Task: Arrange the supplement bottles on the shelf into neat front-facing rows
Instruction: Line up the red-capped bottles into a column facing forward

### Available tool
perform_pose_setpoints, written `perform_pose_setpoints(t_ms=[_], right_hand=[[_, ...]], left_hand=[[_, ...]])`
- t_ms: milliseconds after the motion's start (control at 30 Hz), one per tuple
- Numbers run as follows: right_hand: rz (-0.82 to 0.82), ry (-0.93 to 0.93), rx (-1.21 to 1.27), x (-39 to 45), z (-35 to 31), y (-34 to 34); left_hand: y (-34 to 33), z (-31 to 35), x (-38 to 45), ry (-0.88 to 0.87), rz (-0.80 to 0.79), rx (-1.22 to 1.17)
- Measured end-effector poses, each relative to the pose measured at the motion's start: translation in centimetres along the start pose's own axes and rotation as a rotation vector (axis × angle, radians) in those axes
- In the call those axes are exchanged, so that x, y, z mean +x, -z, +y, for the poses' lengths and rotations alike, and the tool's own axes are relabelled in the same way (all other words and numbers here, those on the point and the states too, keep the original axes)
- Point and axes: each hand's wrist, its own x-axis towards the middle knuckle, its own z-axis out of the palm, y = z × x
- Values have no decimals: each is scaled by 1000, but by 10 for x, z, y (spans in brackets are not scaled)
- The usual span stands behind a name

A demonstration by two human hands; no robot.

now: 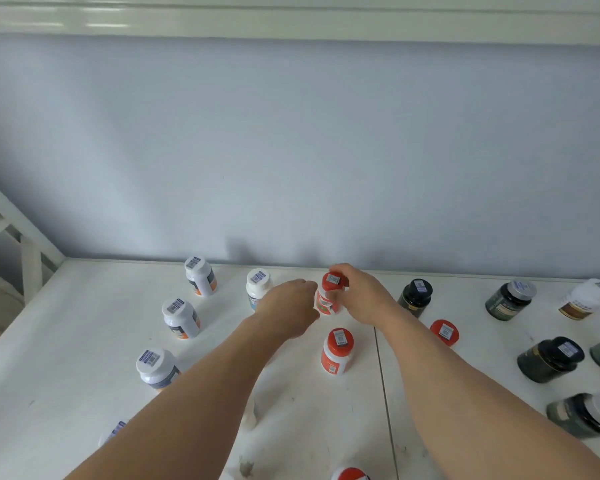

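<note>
Both hands are on one red-capped bottle [329,296] standing near the back wall [291,150]. The right hand [359,294] curls round its cap and far side; the left hand [288,308] closes against its left side, fingers hidden behind the knuckles.

Progress, as judged: partial. Three white bottles [181,318] at left run in a rough diagonal from far to near, not a straight row. A fourth white bottle [258,287] stands just left of the held one. A second red bottle [336,351] stands nearer, a third red cap [444,332] to the right, partly behind the right forearm. Dark bottles [549,358] at right are scattered and some lean. Labels face various ways; most facing remains to be done.

Room: the shelf [84,358] has bare surface at centre and near left. The wall bounds the far side; a white frame [21,244] bounds the far left. A seam runs through the shelf right of centre.
</note>
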Motion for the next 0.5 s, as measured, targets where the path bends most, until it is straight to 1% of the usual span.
perform_pose_setpoints(t_ms=[133,267,500], right_hand=[[42,1,-8,1,0,4],[50,32,11,-2,-9,18],[97,51,-4,-13,-26,37]], left_hand=[[-3,-2,6,53,-44,-96],[0,-1,10,94,-93,-193],[12,5,9,84,-124,-380]])
